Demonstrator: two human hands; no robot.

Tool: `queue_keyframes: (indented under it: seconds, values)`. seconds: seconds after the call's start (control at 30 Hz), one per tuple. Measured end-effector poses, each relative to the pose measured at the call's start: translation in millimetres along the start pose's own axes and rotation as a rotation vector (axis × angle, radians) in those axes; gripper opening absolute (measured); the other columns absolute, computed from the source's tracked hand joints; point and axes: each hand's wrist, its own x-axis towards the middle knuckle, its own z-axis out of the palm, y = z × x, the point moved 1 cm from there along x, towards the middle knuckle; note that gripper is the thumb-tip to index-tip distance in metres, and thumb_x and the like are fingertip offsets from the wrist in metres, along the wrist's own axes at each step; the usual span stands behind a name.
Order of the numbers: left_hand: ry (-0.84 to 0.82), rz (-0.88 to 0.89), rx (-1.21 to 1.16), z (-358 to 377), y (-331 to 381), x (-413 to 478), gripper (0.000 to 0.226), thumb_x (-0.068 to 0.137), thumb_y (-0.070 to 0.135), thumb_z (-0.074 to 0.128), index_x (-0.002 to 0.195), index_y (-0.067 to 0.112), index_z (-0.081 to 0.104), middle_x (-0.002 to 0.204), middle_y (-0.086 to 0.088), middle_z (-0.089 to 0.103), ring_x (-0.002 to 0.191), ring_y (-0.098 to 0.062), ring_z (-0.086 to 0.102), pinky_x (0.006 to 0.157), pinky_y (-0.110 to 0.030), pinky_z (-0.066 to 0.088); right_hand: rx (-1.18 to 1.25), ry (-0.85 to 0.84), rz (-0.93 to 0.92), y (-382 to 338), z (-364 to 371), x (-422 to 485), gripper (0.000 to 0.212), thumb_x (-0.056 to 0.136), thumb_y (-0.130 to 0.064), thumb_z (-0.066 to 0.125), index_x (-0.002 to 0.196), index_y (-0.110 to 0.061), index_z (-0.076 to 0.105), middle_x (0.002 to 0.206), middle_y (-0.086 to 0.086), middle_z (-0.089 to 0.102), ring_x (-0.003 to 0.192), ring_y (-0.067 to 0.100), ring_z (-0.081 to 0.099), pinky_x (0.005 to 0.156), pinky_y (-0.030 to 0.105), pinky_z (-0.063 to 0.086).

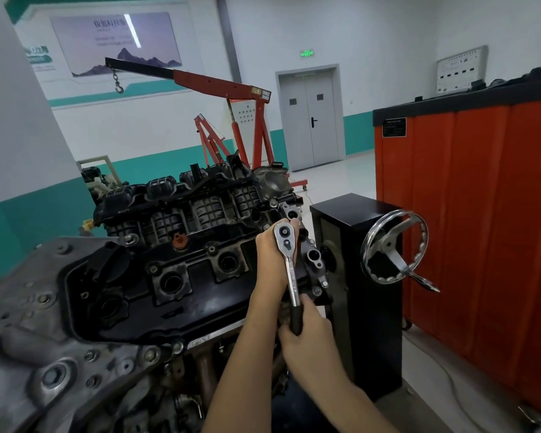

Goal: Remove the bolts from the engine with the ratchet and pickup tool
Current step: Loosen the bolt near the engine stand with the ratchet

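A black engine [175, 276] on a stand fills the lower left, its valve cover facing me. A chrome ratchet [289, 270] with a black grip stands over the engine's right end, head up, handle pointing down toward me. My left hand [270, 260] wraps around the ratchet's head from the left and behind. My right hand [306, 332] grips the black handle at the bottom. The socket and the bolt under the head are hidden by my left hand. Other bolts [153, 269] show along the cover's rim. No pickup tool is in view.
A black stand box [356, 232] with a chrome handwheel [394, 245] sits right of the engine. A red tool cabinet [481, 214] lines the right side. A red engine hoist [247, 126] and grey double doors [310, 120] stand behind.
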Motion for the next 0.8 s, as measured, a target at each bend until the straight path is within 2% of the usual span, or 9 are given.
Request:
queue_keyframes:
  seconds: [0.07, 0.13, 0.23, 0.3, 0.37, 0.43, 0.6, 0.7, 0.8]
  values:
    - [-0.064, 0.001, 0.004, -5.1, -1.4, 1.2, 0.061, 0.094, 0.006, 0.057, 0.045, 0.029, 0.03, 0.044, 0.009, 0.028, 0.055, -0.01, 0.02, 0.058, -0.03, 0.024, -0.078, -0.027, -0.016, 0.5, -14.9, 4.8, 0.017, 0.084, -0.008, 0.056, 0.096, -0.02, 0.055, 0.067, 0.004, 0.057, 0.052, 0.009, 0.05, 0.049, 0.025, 0.043]
    - [-0.149, 0.015, -0.008, -9.4, -3.3, 0.9, 0.06, 0.093, 0.007, 0.058, 0.042, 0.031, 0.038, 0.044, 0.01, 0.031, 0.051, -0.007, 0.023, 0.054, -0.024, 0.025, -0.24, -0.112, -0.073, 0.4, -54.6, 14.4, 0.023, 0.083, -0.002, 0.057, 0.097, -0.02, 0.056, 0.065, 0.0, 0.055, 0.049, 0.004, 0.049, 0.046, 0.023, 0.042]
    - [-0.224, 0.04, 0.003, -11.3, -1.5, 1.5, 0.057, 0.092, 0.007, 0.061, 0.042, 0.029, 0.045, 0.043, 0.013, 0.039, 0.047, -0.002, 0.032, 0.052, -0.014, 0.029, -0.702, -0.224, -0.209, -16.0, -123.7, 50.9, 0.032, 0.086, -0.006, 0.059, 0.097, -0.034, 0.049, 0.066, -0.007, 0.053, 0.048, 0.001, 0.052, 0.043, 0.012, 0.035]
    - [-0.245, 0.05, 0.001, -11.6, -0.9, 3.0, 0.048, 0.088, -0.001, 0.062, 0.049, 0.027, 0.055, 0.048, 0.014, 0.048, 0.051, 0.0, 0.039, 0.056, -0.014, 0.034, -1.069, -0.192, -0.342, -35.2, -148.1, 78.5, 0.021, 0.087, -0.014, 0.057, 0.095, -0.029, 0.046, 0.064, -0.011, 0.046, 0.057, 0.01, 0.054, 0.046, 0.013, 0.028]
    - [-0.2, 0.044, -0.036, -11.8, -1.7, 2.1, 0.052, 0.088, -0.004, 0.058, 0.049, 0.031, 0.058, 0.048, 0.016, 0.05, 0.052, 0.002, 0.042, 0.057, -0.013, 0.035, -1.194, -0.123, -0.421, -40.7, -148.7, 89.5, 0.015, 0.087, -0.019, 0.055, 0.092, -0.026, 0.043, 0.063, -0.01, 0.043, 0.063, 0.018, 0.054, 0.05, 0.021, 0.03]
    - [-0.142, 0.04, -0.057, -10.8, -2.1, -0.4, 0.057, 0.092, 0.003, 0.057, 0.047, 0.036, 0.053, 0.047, 0.016, 0.046, 0.05, 0.001, 0.038, 0.054, -0.015, 0.032, -1.055, -0.059, -0.362, -26.5, -134.6, 77.8, 0.016, 0.086, -0.019, 0.058, 0.095, -0.024, 0.046, 0.065, -0.007, 0.046, 0.06, 0.016, 0.054, 0.052, 0.025, 0.04]
    - [-0.079, 0.103, -0.065, -1.0, -1.4, -6.4, 0.05, 0.083, 0.002, 0.051, 0.047, 0.033, 0.037, 0.047, 0.014, 0.037, 0.05, -0.002, 0.029, 0.05, -0.016, 0.025, -0.198, -0.006, -0.058, 8.5, -50.1, 5.0, 0.019, 0.082, -0.004, 0.061, 0.085, -0.022, 0.054, 0.059, 0.001, 0.053, 0.044, 0.004, 0.046, 0.043, 0.021, 0.038]
    - [-0.076, 0.119, 0.009, -1.2, -2.2, -2.2, 0.057, 0.084, -0.007, 0.053, 0.051, 0.032, 0.027, 0.047, 0.012, 0.034, 0.05, -0.003, 0.028, 0.05, -0.017, 0.025, -0.007, 0.053, -0.036, 3.8, -3.6, -1.9, 0.013, 0.083, -0.009, 0.058, 0.088, -0.022, 0.056, 0.066, 0.002, 0.059, 0.051, 0.006, 0.051, 0.048, 0.019, 0.04]
    - [-0.127, 0.066, -0.025, -5.9, -3.9, 0.8, 0.058, 0.089, -0.004, 0.056, 0.051, 0.028, 0.027, 0.044, 0.012, 0.03, 0.047, -0.003, 0.026, 0.048, -0.014, 0.024, -0.034, -0.007, -0.036, 1.0, -13.1, 1.8, 0.016, 0.083, -0.004, 0.058, 0.086, -0.02, 0.057, 0.067, 0.001, 0.058, 0.051, 0.005, 0.05, 0.049, 0.021, 0.042]
